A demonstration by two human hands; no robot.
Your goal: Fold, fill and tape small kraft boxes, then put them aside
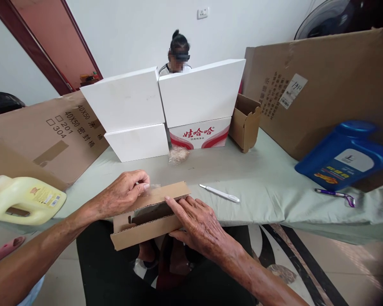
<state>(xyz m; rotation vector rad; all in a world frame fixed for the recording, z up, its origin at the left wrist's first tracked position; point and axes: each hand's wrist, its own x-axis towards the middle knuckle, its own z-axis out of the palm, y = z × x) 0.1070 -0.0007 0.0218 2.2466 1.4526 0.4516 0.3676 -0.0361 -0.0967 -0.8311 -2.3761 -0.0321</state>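
A small brown cardboard box (147, 231) is held tilted at the near edge of the table, with its long opening facing me. My right hand (199, 219) grips the box's right end, thumb below and fingers over the upper flap. My left hand (127, 191) is closed in a pinch above the far flap. From its fingertips a bit of clear tape or film (151, 187) stretches along the cardboard. Beyond the box, a white craft knife (220, 193) with a thin blade lies on the cloth.
White boxes (127, 102) are stacked at the back, beside a printed carton (199, 134). Crumpled clear plastic (178, 155) lies before them. A yellow jug (28, 199) stands left; a blue bottle (344, 155) and purple razor-like tool (335, 193) are right. A person (178, 53) sits behind.
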